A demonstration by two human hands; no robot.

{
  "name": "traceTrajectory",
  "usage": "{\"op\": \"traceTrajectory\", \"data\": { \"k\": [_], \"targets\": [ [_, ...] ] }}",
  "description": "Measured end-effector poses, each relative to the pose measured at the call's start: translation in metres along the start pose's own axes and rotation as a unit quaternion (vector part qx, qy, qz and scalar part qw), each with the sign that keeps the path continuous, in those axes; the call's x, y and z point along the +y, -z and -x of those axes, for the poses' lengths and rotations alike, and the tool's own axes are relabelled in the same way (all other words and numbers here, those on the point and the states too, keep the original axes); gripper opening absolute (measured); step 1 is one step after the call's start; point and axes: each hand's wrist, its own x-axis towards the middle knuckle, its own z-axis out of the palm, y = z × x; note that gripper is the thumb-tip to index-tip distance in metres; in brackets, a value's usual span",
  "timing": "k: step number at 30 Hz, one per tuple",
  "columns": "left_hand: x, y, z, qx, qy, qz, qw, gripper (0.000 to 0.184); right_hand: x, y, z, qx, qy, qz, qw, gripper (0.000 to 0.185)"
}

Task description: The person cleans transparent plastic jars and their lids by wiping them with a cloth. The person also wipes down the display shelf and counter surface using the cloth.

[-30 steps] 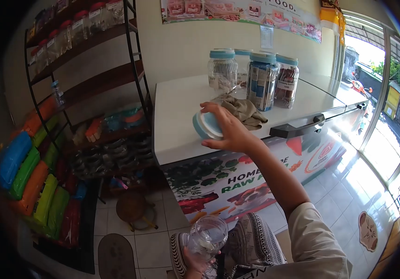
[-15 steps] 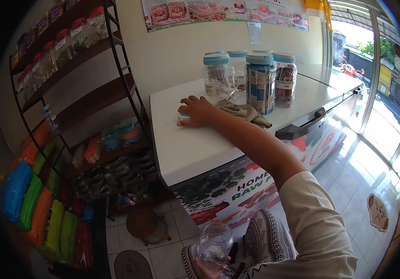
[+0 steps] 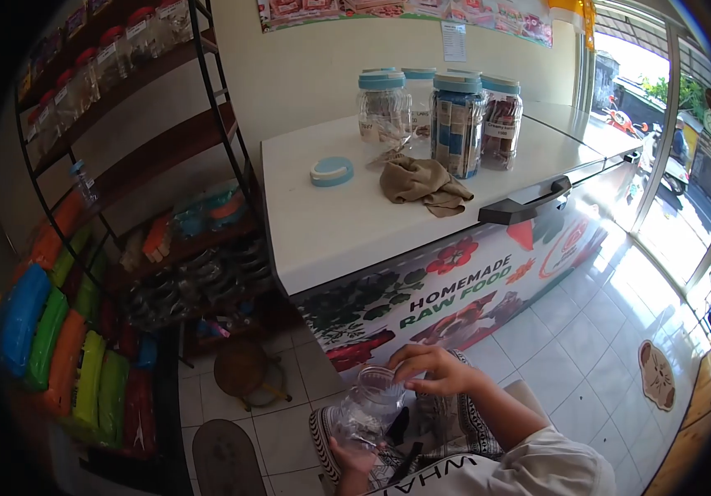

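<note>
A clear, lidless plastic jar (image 3: 369, 413) is in my left hand (image 3: 353, 457), tilted slightly over my lap. The fingers of that hand wrap its lower side, partly hidden by the jar. At the jar's mouth is my right hand (image 3: 442, 369), fingers curved and apart near the rim; whether they touch it I cannot tell. A light-blue and white lid (image 3: 332, 172) lies on the white freezer top (image 3: 322, 236). To its right is a crumpled brown cloth (image 3: 426, 185), in front of several blue-lidded jars (image 3: 457, 124).
The freezer's black handle (image 3: 526, 202) juts from its front edge. At left stands a shelf rack (image 3: 153, 153) with red-lidded jars, above colourful packs (image 3: 66, 347). A wooden stool (image 3: 242, 368) and floor mats (image 3: 657, 374) are on the tiles. A glass door is at right.
My right hand has left the lid on the freezer top and come down to the jar's mouth. The left hand still holds the jar. The view has tipped downward slightly.
</note>
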Motion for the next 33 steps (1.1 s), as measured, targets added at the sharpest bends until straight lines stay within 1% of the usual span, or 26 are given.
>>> {"op": "traceTrajectory", "data": {
  "k": [1,3,4,6,7,8,9,10,12,13,14,16,17,18,19,20,21,22,23,24,25,27,28,30,31,33],
  "targets": [
    [0.006,0.001,0.001,-0.016,0.007,-0.044,0.999,0.092,0.007,-0.006,0.019,-0.009,-0.005,-0.010,1.000,0.017],
    [0.007,0.015,-0.013,0.008,-0.045,-0.071,0.996,0.092,0.013,-0.015,0.052,0.026,-0.102,0.012,0.994,0.021],
    [0.014,0.001,-0.011,-0.007,-0.066,-0.094,0.993,0.094,0.010,-0.010,0.058,0.017,-0.113,0.000,0.993,0.021],
    [0.040,-0.049,-0.012,-0.059,-0.079,-0.143,0.985,0.098,0.006,0.015,0.059,-0.041,-0.188,-0.023,0.981,0.024],
    [0.049,-0.075,-0.009,-0.096,-0.077,-0.166,0.978,0.101,0.004,0.026,0.062,-0.046,-0.202,-0.031,0.978,0.024],
    [0.047,-0.090,-0.009,-0.087,-0.073,-0.162,0.980,0.101,0.003,0.037,0.060,-0.091,-0.229,0.007,0.969,0.027],
    [0.048,-0.103,-0.014,-0.134,-0.114,-0.202,0.963,0.105,0.002,0.044,0.058,-0.136,-0.247,0.050,0.958,0.030],
    [0.049,-0.117,-0.013,-0.154,-0.138,-0.223,0.953,0.107,-0.003,0.042,0.054,-0.142,-0.244,0.048,0.958,0.030],
    [0.049,-0.144,-0.005,-0.178,-0.173,-0.282,0.927,0.111,-0.014,0.032,0.043,-0.144,-0.147,0.048,0.978,0.057],
    [0.048,-0.154,-0.001,-0.182,-0.181,-0.321,0.911,0.114,-0.005,0.029,0.048,-0.175,-0.214,-0.049,0.960,0.072],
    [0.048,-0.158,0.001,-0.175,-0.180,-0.322,0.913,0.114,0.000,0.026,0.052,-0.179,-0.215,-0.055,0.958,0.072],
    [0.048,-0.161,0.003,-0.210,-0.178,-0.391,0.879,0.114,0.005,0.017,0.049,-0.194,-0.197,-0.137,0.951,0.076],
    [0.048,-0.163,0.004,-0.210,-0.176,-0.390,0.879,0.114,0.008,0.012,0.047,-0.238,-0.218,-0.076,0.944,0.080],
    [0.048,-0.166,0.008,-0.200,-0.152,-0.388,0.887,0.114,0.006,0.012,0.049,-0.238,-0.222,-0.077,0.942,0.080],
    [0.045,-0.166,0.009,-0.191,-0.129,-0.386,0.893,0.113,0.000,0.014,0.050,-0.247,-0.168,-0.037,0.954,0.080],
    [0.043,-0.165,0.008,-0.190,-0.129,-0.385,0.894,0.113,-0.004,0.016,0.048,-0.253,-0.110,0.003,0.961,0.081],
    [0.039,-0.163,0.007,-0.183,-0.119,-0.384,0.897,0.112,0.007,0.013,0.055,-0.242,-0.094,0.011,0.966,0.081],
    [0.037,-0.162,0.005,-0.176,-0.110,-0.383,0.900,0.111,0.010,0.012,0.059,-0.244,-0.093,0.010,0.965,0.081],
    [0.034,-0.162,0.004,-0.174,-0.111,-0.383,0.900,0.111,0.012,0.012,0.061,-0.241,-0.086,0.064,0.965,0.081],
    [0.032,-0.163,0.002,-0.172,-0.093,-0.386,0.902,0.109,0.013,0.011,0.064,-0.236,-0.077,0.118,0.961,0.081],
    [0.029,-0.164,0.000,-0.170,-0.074,-0.389,0.902,0.107,0.016,0.010,0.070,-0.238,-0.076,0.117,0.961,0.081],
    [0.025,-0.167,-0.004,-0.171,-0.059,-0.396,0.900,0.104,0.021,0.006,0.084,-0.213,-0.059,0.213,0.952,0.074],
    [0.023,-0.168,-0.006,-0.174,-0.042,-0.403,0.898,0.102,0.026,0.005,0.088,-0.213,-0.058,0.212,0.952,0.074],
    [0.021,-0.170,-0.011,-0.161,-0.027,-0.409,0.898,0.100,0.035,0.004,0.094,-0.184,-0.054,0.181,0.965,0.063],
    [0.020,-0.169,-0.013,-0.150,-0.012,-0.415,0.897,0.099,0.039,0.005,0.096,-0.184,-0.054,0.179,0.965,0.063],
    [0.015,-0.161,-0.019,-0.137,-0.022,-0.419,0.897,0.098,0.045,0.010,0.097,-0.170,-0.046,0.159,0.971,0.049]
  ]
}}
